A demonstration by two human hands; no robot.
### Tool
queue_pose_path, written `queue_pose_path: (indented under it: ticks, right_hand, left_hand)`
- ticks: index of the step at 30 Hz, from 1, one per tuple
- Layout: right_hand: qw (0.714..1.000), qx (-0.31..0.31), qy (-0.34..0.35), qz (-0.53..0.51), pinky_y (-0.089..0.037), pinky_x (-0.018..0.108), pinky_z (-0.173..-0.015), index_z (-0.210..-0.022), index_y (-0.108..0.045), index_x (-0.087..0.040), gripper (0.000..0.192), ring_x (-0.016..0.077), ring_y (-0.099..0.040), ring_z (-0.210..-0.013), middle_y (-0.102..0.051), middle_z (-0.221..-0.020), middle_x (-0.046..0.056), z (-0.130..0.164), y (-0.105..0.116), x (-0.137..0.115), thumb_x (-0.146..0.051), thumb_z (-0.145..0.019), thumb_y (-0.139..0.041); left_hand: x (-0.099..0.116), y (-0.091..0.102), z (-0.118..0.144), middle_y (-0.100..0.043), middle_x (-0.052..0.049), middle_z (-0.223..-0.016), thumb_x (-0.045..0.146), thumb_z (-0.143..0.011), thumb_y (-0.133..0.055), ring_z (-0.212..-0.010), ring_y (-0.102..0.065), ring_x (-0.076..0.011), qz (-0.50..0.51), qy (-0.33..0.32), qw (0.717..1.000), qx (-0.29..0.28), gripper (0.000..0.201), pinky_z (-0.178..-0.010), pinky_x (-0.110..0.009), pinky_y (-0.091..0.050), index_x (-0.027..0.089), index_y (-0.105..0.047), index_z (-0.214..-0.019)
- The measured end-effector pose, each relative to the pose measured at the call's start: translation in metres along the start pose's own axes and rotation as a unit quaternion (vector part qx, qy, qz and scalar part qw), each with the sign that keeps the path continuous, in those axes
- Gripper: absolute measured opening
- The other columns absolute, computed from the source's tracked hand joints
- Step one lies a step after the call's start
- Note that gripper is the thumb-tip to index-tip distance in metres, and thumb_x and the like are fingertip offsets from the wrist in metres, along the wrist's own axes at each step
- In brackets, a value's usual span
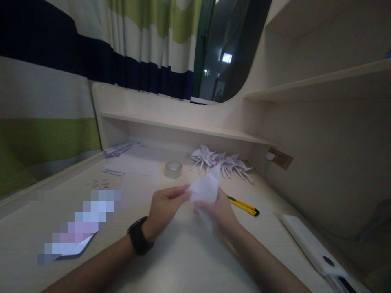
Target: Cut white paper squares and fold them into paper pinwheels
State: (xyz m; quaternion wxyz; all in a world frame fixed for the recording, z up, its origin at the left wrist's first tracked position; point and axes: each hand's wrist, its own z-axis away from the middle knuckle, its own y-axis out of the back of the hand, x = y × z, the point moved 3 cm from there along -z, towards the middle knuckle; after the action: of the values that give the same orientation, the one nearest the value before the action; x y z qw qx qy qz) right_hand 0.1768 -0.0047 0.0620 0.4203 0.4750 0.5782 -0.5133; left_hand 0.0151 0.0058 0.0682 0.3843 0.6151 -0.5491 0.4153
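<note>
Supporting worktop [183, 256]: pinwheels [204, 155] at the back, tape [173, 173] and knife [242, 206] nearer.
Left hand [166, 203]: fingertips pinching the left edge of the sheet [205, 185].
Right hand [220, 209]: grasping its right side.
Sheet: white, partly folded, between both hands, over the worktop.
Fold: apparently being shaped; the next crease would call for matched edges.
</note>
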Motion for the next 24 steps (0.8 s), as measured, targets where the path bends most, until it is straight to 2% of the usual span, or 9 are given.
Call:
queue_pose_path:
  ticks: [10, 20, 24]
  right_hand:
    - [1.000, 0.003, 0.013, 0.002, -0.057, 0.035, -0.051, -0.102, -0.057, -0.018, 0.063, 0.0217, -0.065, -0.065, -0.069, -0.087, 0.006, 0.0008, 0.0004, 0.0003, -0.027, -0.046, -0.086]
    - [1.000, 0.003, 0.017, 0.002, -0.056, 0.034, -0.051, -0.103, -0.056, -0.018, 0.063, 0.0212, -0.064, -0.065, -0.069, -0.087, 0.007, 0.0026, -0.0011, 0.0013, -0.033, -0.049, -0.085]
    - [1.000, 0.003, 0.028, -0.005, -0.057, 0.037, -0.056, -0.104, -0.056, -0.018, 0.057, 0.0227, -0.065, -0.069, -0.069, -0.092, 0.008, 0.0001, 0.0002, 0.0029, -0.037, -0.057, -0.082]
  left_hand:
    - [0.0001, -0.0008, 0.0012, -0.075, -0.005, -0.078, 0.024, -0.068, -0.074, -0.067, -0.071, -0.0194, 0.010, 0.008, 1.000, -0.005, 0.026, -0.065, -0.025, -0.059, 0.016, -0.074, -0.092]
    - [-0.0003, -0.0025, 0.0037, -0.075, -0.004, -0.081, 0.027, -0.071, -0.071, -0.069, -0.071, -0.0185, 0.016, -0.018, 1.000, -0.021, 0.023, -0.066, -0.025, -0.058, 0.019, -0.074, -0.091]
    - [0.0002, -0.0029, 0.0046, -0.075, -0.004, -0.082, 0.027, -0.070, -0.072, -0.069, -0.071, -0.0189, 0.013, -0.016, 1.000, -0.009, 0.022, -0.067, -0.025, -0.059, 0.018, -0.075, -0.091]
